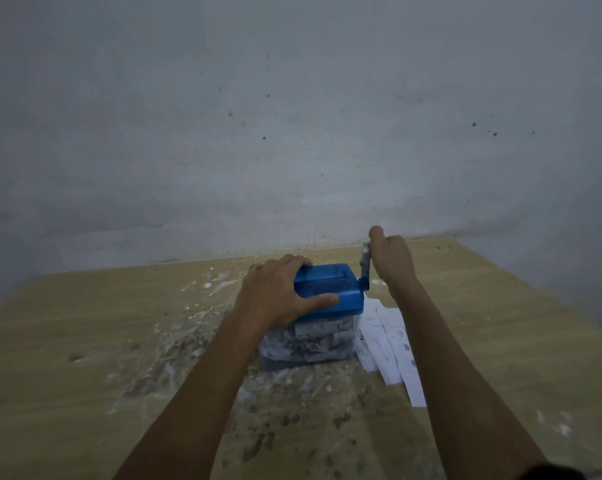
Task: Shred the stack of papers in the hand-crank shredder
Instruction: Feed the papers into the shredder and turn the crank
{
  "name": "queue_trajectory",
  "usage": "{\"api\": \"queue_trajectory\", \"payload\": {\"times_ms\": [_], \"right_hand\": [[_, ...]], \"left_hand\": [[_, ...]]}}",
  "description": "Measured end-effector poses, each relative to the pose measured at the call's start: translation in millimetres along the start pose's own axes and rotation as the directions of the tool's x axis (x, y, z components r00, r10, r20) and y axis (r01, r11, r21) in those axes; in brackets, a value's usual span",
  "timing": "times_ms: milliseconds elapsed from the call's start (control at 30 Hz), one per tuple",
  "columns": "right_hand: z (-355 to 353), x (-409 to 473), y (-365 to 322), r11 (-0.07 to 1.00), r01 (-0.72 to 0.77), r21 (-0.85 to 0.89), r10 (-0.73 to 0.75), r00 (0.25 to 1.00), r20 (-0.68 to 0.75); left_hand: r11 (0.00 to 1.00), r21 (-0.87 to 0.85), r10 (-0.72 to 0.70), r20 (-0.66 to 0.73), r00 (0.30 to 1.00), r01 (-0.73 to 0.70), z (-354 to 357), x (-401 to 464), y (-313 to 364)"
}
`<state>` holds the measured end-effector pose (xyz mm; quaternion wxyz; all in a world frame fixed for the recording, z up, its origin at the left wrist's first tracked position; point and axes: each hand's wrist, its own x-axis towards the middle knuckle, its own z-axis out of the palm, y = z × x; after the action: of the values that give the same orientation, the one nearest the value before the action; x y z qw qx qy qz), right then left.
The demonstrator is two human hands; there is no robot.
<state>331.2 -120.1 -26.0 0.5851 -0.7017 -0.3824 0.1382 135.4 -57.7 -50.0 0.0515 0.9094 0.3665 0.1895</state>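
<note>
A small shredder with a blue top stands on the wooden table, its clear bin packed with grey-white shreds. My left hand grips the blue top from the left, thumb along its front and fingers over its back edge. My right hand holds the grey crank handle at the shredder's right side, the crank pointing up. A spread of white paper strips lies on the table just right of the bin, partly under my right forearm.
The wooden table is scuffed, with white flecks and dark marks around the shredder. A stained grey wall rises close behind the table's far edge. The table's right edge runs diagonally at the far right.
</note>
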Motion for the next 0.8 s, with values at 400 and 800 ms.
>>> {"api": "queue_trajectory", "payload": {"times_ms": [400,800], "right_hand": [[18.0,-2.6,82.0,0.861,-0.233,-0.453,0.360,0.907,0.218],[-56.4,-33.8,120.2,0.751,-0.140,-0.646,0.146,0.988,-0.044]], "left_hand": [[0.996,-0.037,-0.079,-0.050,0.996,0.077,4.1,-1.4,7.1],[0.998,-0.002,-0.066,0.022,0.998,0.066,-8.5,2.5,-5.7]]}}
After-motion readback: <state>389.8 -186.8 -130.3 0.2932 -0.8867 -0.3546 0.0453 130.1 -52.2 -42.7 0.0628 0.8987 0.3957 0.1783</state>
